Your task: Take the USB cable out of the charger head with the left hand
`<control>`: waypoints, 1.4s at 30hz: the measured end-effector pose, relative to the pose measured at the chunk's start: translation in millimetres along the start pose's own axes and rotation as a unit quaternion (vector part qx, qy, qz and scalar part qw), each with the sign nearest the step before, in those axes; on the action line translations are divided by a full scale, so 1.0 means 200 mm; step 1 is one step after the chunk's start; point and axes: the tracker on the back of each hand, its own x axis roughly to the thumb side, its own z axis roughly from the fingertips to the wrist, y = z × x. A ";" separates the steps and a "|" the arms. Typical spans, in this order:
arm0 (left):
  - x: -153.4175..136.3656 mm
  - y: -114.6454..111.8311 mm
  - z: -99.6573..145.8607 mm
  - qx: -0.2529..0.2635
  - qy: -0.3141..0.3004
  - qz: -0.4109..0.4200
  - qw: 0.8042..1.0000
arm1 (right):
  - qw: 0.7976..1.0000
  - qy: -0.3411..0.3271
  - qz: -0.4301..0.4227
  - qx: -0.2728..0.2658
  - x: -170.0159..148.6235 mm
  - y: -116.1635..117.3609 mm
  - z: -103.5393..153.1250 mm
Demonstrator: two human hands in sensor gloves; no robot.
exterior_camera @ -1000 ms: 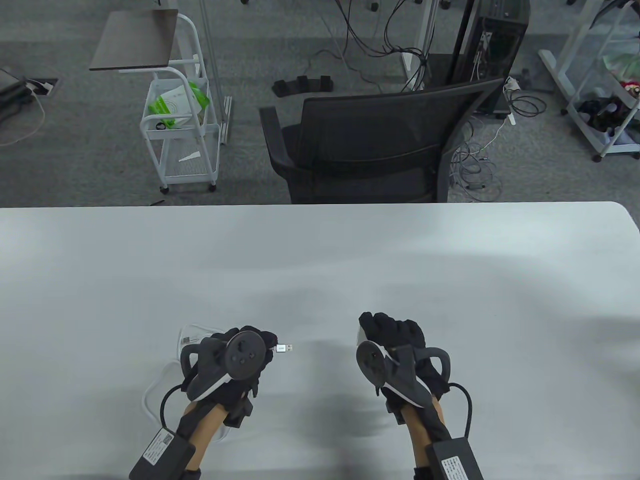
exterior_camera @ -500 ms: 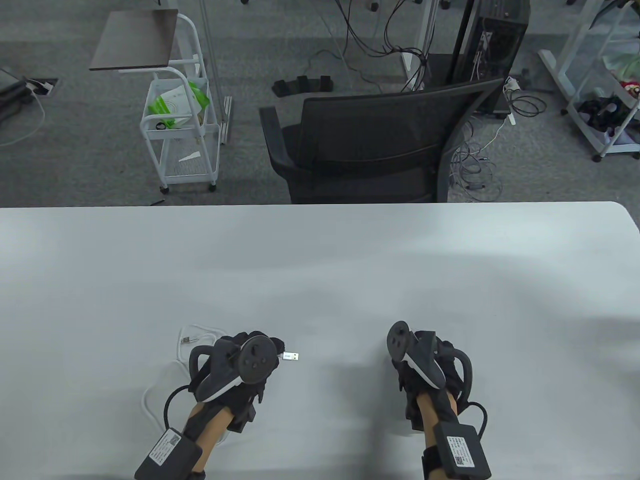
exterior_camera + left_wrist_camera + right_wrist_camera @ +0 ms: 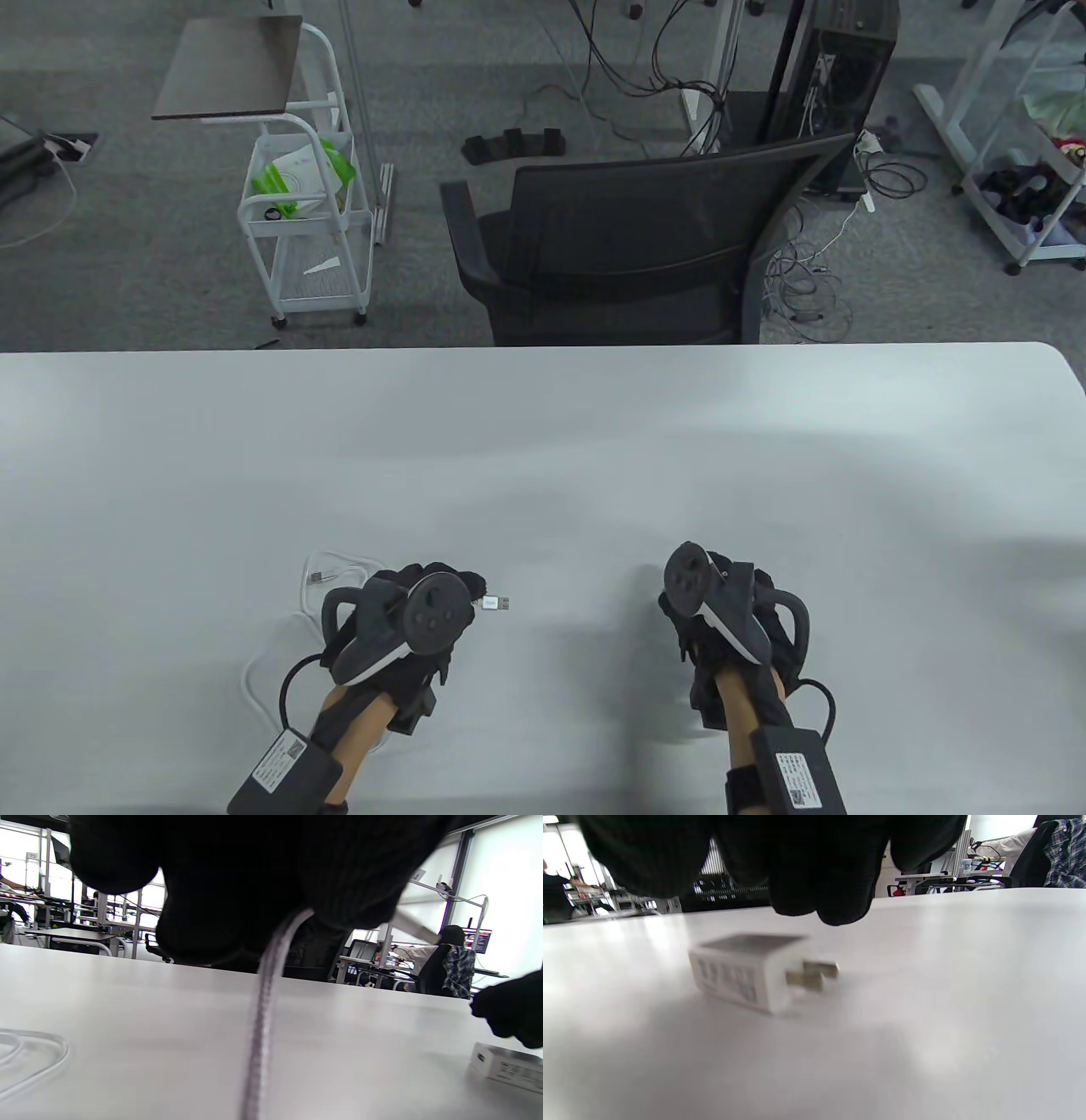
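My left hand (image 3: 462,598) grips the white USB cable (image 3: 318,577) near its end. The metal USB plug (image 3: 494,604) sticks out to the right of the fingers, free of the charger. In the left wrist view the cable (image 3: 265,1001) hangs from my closed fingers (image 3: 237,878). The white charger head (image 3: 751,971) lies on the table under my right hand (image 3: 683,607), prongs pointing right. The right fingers (image 3: 823,878) hover above it without touching. The charger also shows in the left wrist view (image 3: 505,1067). In the table view my right hand hides it.
The cable's slack loops on the white table (image 3: 543,441) to the left of my left hand, with a second loop (image 3: 254,671) toward the near edge. A black office chair (image 3: 628,246) stands beyond the far edge.
My right hand has turned over and moved right and nearer; the charger it held now lies on the table below it. My left hand moved slightly right with the plug.
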 end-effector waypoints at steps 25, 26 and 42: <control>0.25 -0.38 0.02 -0.110 -0.118 -0.205 0.965 | 1.000 -0.027 -0.003 -0.001 0.01 -0.02 0.03; 0.25 -0.39 0.02 -0.110 -0.119 -0.206 0.965 | 1.000 -0.028 -0.003 0.000 0.01 -0.02 0.03; 0.13 -0.24 0.00 -0.107 -0.094 -0.070 0.987 | 0.999 -0.026 -0.019 -0.002 -0.01 -0.04 0.04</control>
